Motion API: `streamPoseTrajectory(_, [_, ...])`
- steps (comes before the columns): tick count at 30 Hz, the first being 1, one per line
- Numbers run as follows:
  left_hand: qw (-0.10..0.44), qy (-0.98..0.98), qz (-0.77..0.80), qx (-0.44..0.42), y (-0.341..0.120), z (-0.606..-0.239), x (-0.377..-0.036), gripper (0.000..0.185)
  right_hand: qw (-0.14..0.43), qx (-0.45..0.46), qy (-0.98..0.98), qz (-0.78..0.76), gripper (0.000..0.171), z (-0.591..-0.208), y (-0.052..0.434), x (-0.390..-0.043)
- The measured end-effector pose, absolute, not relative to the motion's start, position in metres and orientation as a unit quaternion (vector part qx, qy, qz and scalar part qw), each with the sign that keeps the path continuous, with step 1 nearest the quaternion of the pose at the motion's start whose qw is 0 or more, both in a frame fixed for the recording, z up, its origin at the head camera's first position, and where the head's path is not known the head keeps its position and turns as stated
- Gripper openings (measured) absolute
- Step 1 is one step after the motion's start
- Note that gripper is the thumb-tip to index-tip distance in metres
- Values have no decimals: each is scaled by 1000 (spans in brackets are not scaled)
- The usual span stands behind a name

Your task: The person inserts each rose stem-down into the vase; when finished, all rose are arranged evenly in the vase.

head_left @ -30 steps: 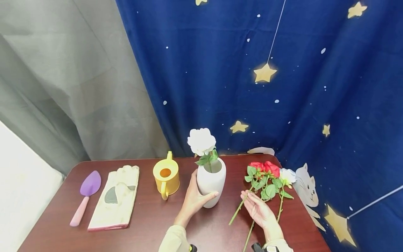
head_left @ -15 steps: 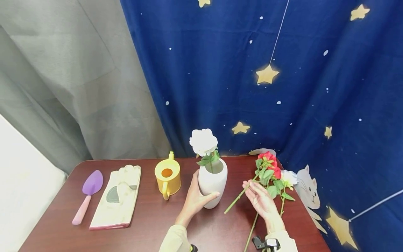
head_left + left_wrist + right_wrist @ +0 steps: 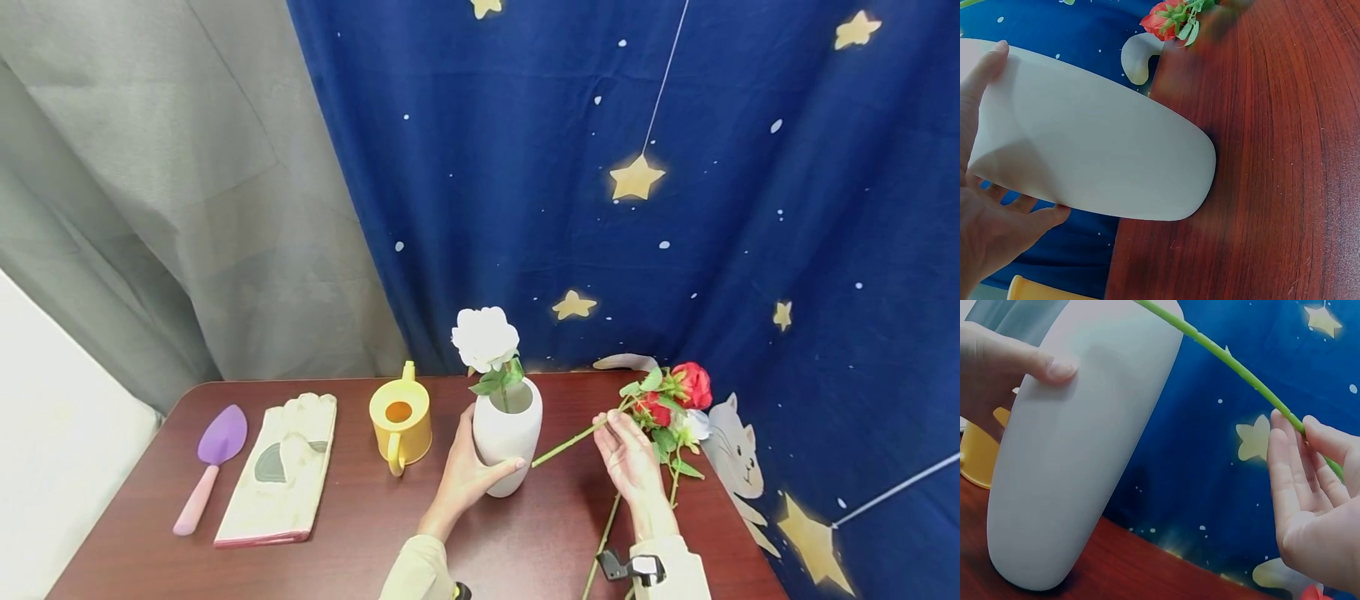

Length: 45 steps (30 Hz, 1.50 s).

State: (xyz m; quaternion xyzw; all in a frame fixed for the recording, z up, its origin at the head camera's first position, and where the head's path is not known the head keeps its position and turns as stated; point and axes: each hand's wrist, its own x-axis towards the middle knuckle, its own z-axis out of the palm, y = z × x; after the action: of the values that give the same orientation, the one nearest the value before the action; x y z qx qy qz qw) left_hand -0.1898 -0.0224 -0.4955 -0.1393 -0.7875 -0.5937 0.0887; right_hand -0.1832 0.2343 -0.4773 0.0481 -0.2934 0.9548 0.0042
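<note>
My left hand (image 3: 467,482) grips the side of a tall white vase (image 3: 508,437), thumb across its front. A white flower (image 3: 485,338) with green leaves stands in the vase. To the right, my right hand (image 3: 632,462) pinches the green stem (image 3: 1235,365) of a red rose (image 3: 693,385) between thumb and fingertips. The stem's cut end points left, close to the vase's side in the head view, and the bloom leans right. In the right wrist view the stem's far end overlaps the upper part of the vase.
Another red rose (image 3: 651,411) and a white flower (image 3: 694,426) lie at the table's right edge, with long stems toward the front. Left of the vase stand a yellow watering can (image 3: 412,432), folded gloves (image 3: 281,492) and a purple trowel (image 3: 222,435). A blue star-patterned curtain (image 3: 525,167) hangs behind.
My right hand has risen slightly and moved right, turning the rose so its bloom swings right and its stem end rises toward the vase. The left hand still grips the vase.
</note>
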Motion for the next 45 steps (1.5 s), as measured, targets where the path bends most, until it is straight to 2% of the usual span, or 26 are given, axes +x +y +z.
streamPoseTrajectory(16, [92,-790,-590,-137,-22,-495,-189,101,90,23,-263,960,27,-428,225,-194])
streamPoseTrajectory(26, [92,-796,-583,-137,-23,-495,-189,102,153,-1,-314,937,17,-395,209,-202])
streamPoseTrajectory(32, [96,-793,-585,-139,-23,-495,-189,102,197,-38,-364,910,13,-386,200,-205])
streamPoseTrajectory(38, [91,-795,-584,-135,-23,-495,-189,102,249,-33,-430,867,7,-381,191,-206])
streamPoseTrajectory(45, [91,-791,-588,-144,-23,-493,-187,101,278,3,-497,822,16,-379,176,-205])
